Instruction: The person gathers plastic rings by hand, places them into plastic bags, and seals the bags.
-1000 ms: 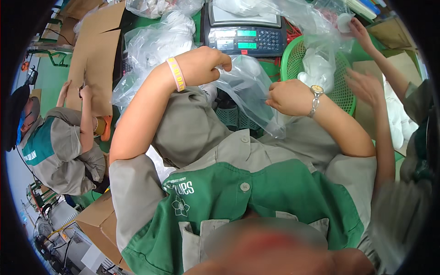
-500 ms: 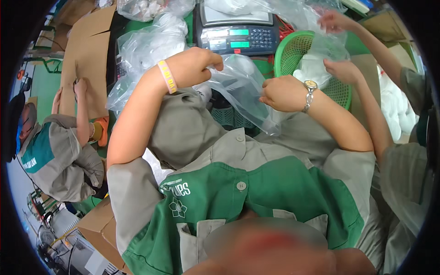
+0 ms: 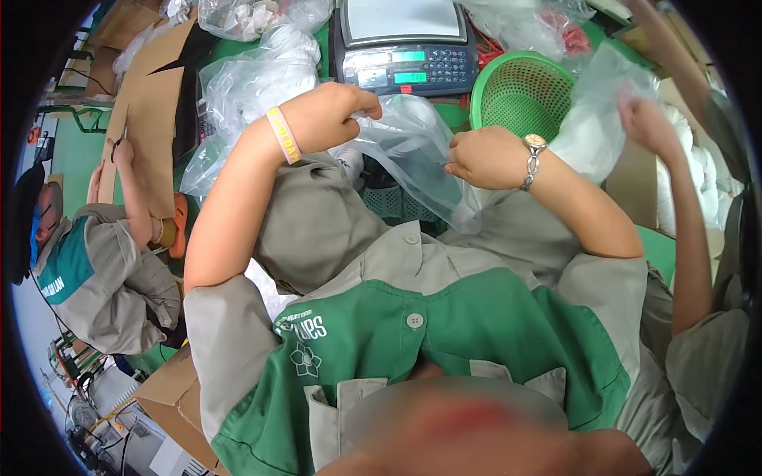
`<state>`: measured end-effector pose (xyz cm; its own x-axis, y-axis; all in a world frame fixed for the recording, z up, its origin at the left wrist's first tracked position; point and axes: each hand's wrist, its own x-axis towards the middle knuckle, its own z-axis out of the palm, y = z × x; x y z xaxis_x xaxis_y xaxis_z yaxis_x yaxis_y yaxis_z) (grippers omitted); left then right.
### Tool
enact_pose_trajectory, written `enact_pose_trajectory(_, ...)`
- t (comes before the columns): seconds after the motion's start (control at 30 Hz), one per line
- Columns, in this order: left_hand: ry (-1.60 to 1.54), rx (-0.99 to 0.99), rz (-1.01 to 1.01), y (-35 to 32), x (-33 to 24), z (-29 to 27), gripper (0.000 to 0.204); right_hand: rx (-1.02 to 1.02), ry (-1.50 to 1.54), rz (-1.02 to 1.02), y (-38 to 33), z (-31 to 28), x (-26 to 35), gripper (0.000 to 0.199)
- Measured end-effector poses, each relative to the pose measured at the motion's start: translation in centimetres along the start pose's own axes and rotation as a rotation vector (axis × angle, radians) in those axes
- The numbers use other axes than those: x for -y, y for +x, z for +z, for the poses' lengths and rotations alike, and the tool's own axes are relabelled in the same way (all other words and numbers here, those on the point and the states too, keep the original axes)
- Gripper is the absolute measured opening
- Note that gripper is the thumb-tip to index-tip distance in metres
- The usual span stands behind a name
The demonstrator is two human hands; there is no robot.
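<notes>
My left hand (image 3: 329, 119), with a wristband, is closed with bent fingers at the upper left edge of a clear plastic bag (image 3: 421, 159). On the bag's right side, my right hand (image 3: 488, 159), wearing a watch, pinches its edge. The bag hangs loosely between both hands above my lap, and my shoes show through and below it. Just beyond stands a digital scale (image 3: 405, 67) with lit green displays. To its right sits a green plastic basket (image 3: 524, 91).
At right, a co-worker's hand (image 3: 647, 127) holds a clear bag of white items (image 3: 595, 123) beside the basket. Bags of white items (image 3: 278, 67) lie left of the scale. Further left, another person (image 3: 103, 262) handles scissors at a cardboard sheet (image 3: 155, 119).
The co-worker's bag of white items has come out of the green basket toward the right, and the basket's inside now shows. My hands have barely moved and still hold the bag.
</notes>
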<state>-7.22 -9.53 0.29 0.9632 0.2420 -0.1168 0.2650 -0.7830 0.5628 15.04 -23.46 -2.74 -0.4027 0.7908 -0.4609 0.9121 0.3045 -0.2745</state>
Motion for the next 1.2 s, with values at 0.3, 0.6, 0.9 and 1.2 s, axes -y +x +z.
enact_pose_trajectory(0.3,0.037,0.002,0.005,-0.1,-0.3,-0.1,0.033,-0.027,0.016,-0.007,-0.1,0.0,0.1,0.036)
enact_pose_trajectory(0.6,0.002,0.011,-0.003,0.1,-0.1,-0.2,0.035,-0.047,-0.007,-0.041,-0.2,-0.1,-0.2,0.036)
enact_pose_trajectory(0.9,-0.003,0.017,-0.087,-0.6,-0.3,-0.3,0.031,-0.008,-0.043,-0.059,0.3,-1.2,0.9,0.034)
enact_pose_trajectory(1.2,0.111,0.032,-0.174,1.0,-0.4,0.3,0.037,0.0,-0.014,-0.05,0.8,-2.2,1.3,0.035)
